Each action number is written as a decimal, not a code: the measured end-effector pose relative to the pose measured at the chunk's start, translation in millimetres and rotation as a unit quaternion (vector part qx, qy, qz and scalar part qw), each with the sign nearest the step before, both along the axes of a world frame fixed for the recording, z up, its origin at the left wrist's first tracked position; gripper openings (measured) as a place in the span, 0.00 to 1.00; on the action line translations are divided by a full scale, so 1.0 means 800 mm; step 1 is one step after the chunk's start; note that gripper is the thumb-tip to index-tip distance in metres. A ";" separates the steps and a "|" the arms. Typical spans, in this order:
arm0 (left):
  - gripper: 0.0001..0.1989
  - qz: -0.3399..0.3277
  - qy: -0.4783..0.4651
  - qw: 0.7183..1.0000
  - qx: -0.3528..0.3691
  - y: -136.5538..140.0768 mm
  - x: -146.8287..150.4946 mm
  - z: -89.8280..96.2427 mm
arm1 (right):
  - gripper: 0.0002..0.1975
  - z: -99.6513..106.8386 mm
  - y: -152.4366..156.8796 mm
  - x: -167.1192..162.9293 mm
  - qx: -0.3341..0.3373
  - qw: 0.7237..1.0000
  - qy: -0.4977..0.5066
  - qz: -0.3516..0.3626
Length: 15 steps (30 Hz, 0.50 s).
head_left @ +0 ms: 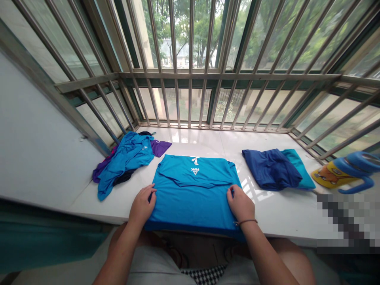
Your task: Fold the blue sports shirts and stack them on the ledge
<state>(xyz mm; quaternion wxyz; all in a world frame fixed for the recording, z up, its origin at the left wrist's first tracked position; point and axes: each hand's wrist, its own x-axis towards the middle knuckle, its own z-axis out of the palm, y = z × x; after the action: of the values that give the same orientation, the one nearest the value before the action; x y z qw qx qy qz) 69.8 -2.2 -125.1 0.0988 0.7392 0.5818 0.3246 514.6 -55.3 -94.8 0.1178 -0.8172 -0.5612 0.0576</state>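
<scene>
A bright blue T-shirt [190,204] lies spread in front of me, its sides folded in to a rectangle. Its far part, with a white logo, is turned over toward me, and the near end drapes over the ledge's front edge. My left hand [144,202] is closed at the shirt's left side, fingers curled in a pinch on the cloth. At the opposite side, my right hand [241,202], with a thin cord bracelet on its wrist, is likewise closed on the fabric. The fingertips of both hands are partly hidden.
Crumpled blue, purple and dark clothes [127,158] lie at left on the white ledge [285,221]. To the right are folded navy [271,170] and teal [298,168] garments. A blue and yellow bottle [344,172] lies tilted farther right. Metal window bars [190,103] rise behind.
</scene>
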 end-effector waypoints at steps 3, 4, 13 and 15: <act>0.14 0.012 -0.017 1.000 -0.021 0.004 -0.003 0.003 | 0.12 0.006 0.002 0.002 -0.018 1.000 0.019 -0.001; 0.14 0.026 -0.021 0.999 -0.039 0.009 -0.003 0.007 | 0.12 0.011 0.005 0.004 -0.028 0.999 0.034 0.002; 0.17 0.100 0.048 0.986 -0.127 0.140 0.040 0.077 | 0.18 0.061 0.107 0.033 -0.018 0.998 0.064 -0.002; 0.18 0.108 0.063 0.982 -0.143 0.172 0.054 0.079 | 0.22 0.062 0.136 0.035 -0.047 0.996 0.071 -0.015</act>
<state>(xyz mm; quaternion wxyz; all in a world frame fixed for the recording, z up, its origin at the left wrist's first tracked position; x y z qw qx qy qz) 113.2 135.7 -61.7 0.1316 0.6693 0.7035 0.1995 542.3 53.9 -45.0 0.1195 -0.8238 -0.5362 0.1400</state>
